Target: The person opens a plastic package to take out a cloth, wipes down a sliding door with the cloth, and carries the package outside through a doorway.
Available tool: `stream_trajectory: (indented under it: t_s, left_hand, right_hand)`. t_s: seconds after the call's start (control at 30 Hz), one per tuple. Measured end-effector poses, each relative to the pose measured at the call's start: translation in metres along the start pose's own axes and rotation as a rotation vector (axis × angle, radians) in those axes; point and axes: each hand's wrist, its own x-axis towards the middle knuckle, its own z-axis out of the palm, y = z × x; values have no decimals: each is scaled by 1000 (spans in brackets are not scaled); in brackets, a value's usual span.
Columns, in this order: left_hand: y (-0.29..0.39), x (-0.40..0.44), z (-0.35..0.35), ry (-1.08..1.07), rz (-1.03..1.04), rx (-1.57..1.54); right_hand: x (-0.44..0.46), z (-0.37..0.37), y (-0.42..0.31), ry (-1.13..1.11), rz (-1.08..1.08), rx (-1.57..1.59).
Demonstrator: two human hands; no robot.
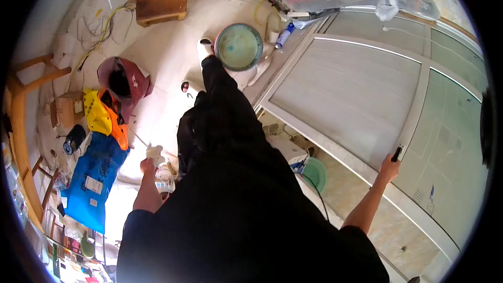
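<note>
My right hand (389,169) is closed around the black handle (397,153) of a white-framed door (348,94) with frosted panels. Over on the other side, my left hand (148,166) is closed on a small whitish bundle (154,151) that looks like crumpled cloth; its exact kind is hard to make out. Just beyond that hand lie some pale items, partly hidden by my dark clothing. A blue plastic bag (91,183) lies to the left of my left hand.
A round basin (238,47) stands on the floor by my foot. Nearby are a wooden stool (161,6), a maroon bag (124,81), and yellow and orange bags (98,112). A green bucket (314,174) shows past the door's edge. Cables trail across the floor.
</note>
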Motion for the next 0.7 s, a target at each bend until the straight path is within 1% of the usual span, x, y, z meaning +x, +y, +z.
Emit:
stream_trajectory:
  t_s: [0.03, 0.23, 0.3, 0.4, 0.43, 0.47, 0.53, 0.57, 0.6, 0.63, 0.67, 0.7]
  left_hand:
    - [2, -2, 3, 15, -25, -63]
    - [42, -26, 39, -15, 78, -69]
    - [58, -17, 61, 37, 207, -66]
    - [95, -8, 95, 4, 337, 126]
    - [115, -21, 109, -8, 440, 128]
    - [135, -35, 122, 15, 479, 188]
    - [172, -54, 145, -90, 546, 214]
    - [189, -72, 153, -59, 622, 312]
    - [204, -86, 159, -29, 696, 398]
    - [211, -71, 168, -92, 767, 373]
    - [216, -56, 174, -94, 826, 422]
    - [227, -61, 179, -85, 846, 443]
  right_hand:
    - [-2, -1, -1, 10, -1, 18]
    - [-37, -17, 10, -32, 42, 20]
    - [-39, -16, 15, -57, 40, 18]
    - [-36, -17, 26, -86, -17, 31]
    - [-35, -11, 32, -23, -71, 54]
    - [-33, -11, 36, -132, -40, 161]
    - [-27, -24, 32, -349, 17, 381]
    - [-34, -35, 28, -413, 50, 555]
    - [-37, -34, 35, -391, 24, 590]
    - [-39, -28, 44, -372, -10, 621]
    - [-42, -23, 51, -354, -44, 649]
    - [-44, -21, 54, -311, -115, 564]
